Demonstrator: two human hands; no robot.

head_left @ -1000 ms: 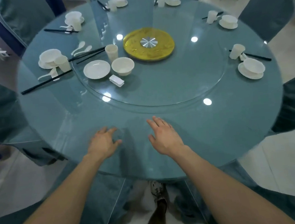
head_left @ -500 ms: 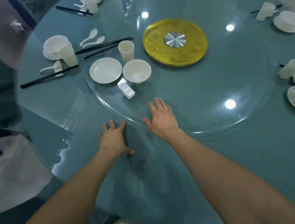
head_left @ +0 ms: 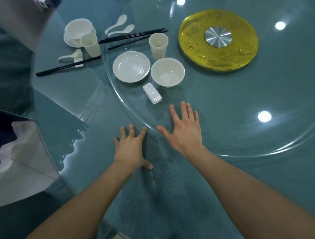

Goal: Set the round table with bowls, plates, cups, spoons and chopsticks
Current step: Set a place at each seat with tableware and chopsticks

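Though still flat, R hand (head_left: 184, 130) nearer bowl (head_left: 167, 71)

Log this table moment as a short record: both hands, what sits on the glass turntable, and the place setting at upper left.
Left hand: open, fingers spread on the table
Right hand: open, flat on the glass turntable
On turntable: plate, bowl, cup, small white rest, yellow disc
Set place: stacked bowl, second cup, spoon, black chopsticks
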